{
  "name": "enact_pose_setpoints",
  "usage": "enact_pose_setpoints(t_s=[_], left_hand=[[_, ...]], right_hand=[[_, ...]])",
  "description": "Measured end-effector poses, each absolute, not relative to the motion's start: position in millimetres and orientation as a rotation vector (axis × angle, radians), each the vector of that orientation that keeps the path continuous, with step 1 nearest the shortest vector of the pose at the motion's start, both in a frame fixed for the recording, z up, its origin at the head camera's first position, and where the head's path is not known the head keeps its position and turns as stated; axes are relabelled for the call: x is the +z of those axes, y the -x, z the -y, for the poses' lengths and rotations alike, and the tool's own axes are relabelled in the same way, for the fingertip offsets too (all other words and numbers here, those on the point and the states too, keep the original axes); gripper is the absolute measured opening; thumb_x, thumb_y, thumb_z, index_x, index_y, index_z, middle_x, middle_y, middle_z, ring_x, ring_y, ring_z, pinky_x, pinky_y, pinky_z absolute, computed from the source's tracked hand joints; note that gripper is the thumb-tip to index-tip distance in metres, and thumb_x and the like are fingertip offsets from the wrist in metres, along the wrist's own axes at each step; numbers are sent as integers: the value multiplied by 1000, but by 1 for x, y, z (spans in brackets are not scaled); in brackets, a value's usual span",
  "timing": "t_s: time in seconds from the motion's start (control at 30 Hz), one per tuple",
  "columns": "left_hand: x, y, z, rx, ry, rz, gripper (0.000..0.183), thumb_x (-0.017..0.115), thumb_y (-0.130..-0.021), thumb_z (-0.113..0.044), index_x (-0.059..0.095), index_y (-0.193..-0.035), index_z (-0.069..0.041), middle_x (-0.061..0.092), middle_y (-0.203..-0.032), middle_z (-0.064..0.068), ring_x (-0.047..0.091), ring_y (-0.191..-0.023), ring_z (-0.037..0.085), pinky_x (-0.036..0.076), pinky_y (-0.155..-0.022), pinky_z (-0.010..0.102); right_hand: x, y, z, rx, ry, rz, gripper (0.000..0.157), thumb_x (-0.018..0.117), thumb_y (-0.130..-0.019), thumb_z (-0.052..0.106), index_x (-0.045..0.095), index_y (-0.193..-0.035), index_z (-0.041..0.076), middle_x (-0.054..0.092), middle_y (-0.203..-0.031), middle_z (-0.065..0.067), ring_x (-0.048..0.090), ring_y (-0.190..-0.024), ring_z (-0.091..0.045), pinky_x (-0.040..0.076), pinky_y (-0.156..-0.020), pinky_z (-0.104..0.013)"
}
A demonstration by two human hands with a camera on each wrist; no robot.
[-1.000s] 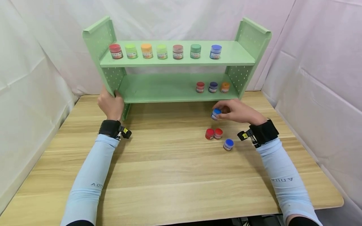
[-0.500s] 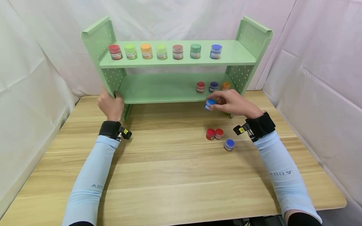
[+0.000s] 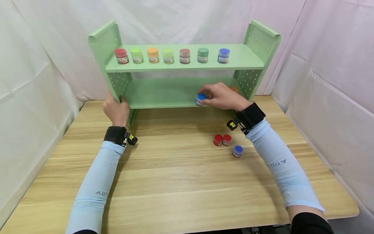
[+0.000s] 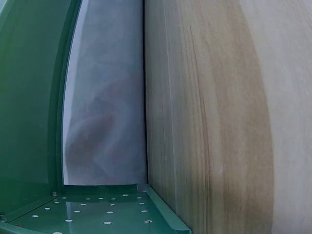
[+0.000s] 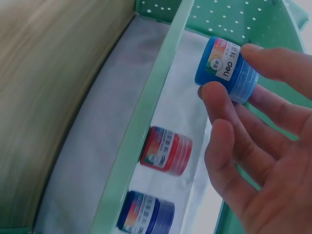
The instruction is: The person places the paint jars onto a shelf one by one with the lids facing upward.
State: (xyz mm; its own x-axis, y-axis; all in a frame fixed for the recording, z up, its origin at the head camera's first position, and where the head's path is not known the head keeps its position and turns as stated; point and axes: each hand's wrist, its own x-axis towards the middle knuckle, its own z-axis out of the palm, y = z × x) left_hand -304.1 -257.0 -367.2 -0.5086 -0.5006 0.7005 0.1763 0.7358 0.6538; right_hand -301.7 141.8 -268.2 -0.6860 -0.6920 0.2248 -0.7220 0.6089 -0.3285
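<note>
My right hand (image 3: 223, 97) pinches a small blue paint jar (image 3: 200, 99) between thumb and fingers, at the front edge of the lower board of the green shelf (image 3: 163, 92). In the right wrist view this labelled blue jar (image 5: 219, 63) is held tilted, beside a red jar (image 5: 165, 150) and a dark blue jar (image 5: 146, 214) on the board. The head view shows neither of those two, hidden behind my hand; an orange jar (image 3: 234, 89) peeks out. My left hand (image 3: 116, 111) grips the lower front edge of the shelf's left side panel (image 3: 119, 83).
Several jars line the upper board, from a red one (image 3: 121, 56) at left to a blue one (image 3: 223, 56) at right. Two red jars (image 3: 218, 140) touching each other and a blue-lidded jar (image 3: 237, 151) stand on the wooden table (image 3: 175, 182). White cloth (image 3: 330, 97) hangs around.
My right hand has carried the blue jar up and to the left, from over the table to the lower board's edge. The left hand keeps its grip on the shelf.
</note>
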Motion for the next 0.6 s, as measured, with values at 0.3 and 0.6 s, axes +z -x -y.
enact_pose_setpoints(t_s=[0.3,0.6], left_hand=[[-367,303,255,-859,-229,1929,32,54,-83,-2,66,-112,-6,72,-110,13,68,-103,29,51,-89,45],[-367,303,255,-847,-220,1918,33,55,-82,-2,66,-113,-7,72,-110,12,69,-102,28,51,-89,45]], right_hand=[[-263,313,-126,544,-1169,2831,35,67,-89,31,64,-118,14,68,-96,-1,59,-71,-12,46,-69,-27],[-259,323,-117,565,-1183,2957,37,61,-92,26,60,-125,11,68,-112,-5,64,-54,-14,53,-57,-30]])
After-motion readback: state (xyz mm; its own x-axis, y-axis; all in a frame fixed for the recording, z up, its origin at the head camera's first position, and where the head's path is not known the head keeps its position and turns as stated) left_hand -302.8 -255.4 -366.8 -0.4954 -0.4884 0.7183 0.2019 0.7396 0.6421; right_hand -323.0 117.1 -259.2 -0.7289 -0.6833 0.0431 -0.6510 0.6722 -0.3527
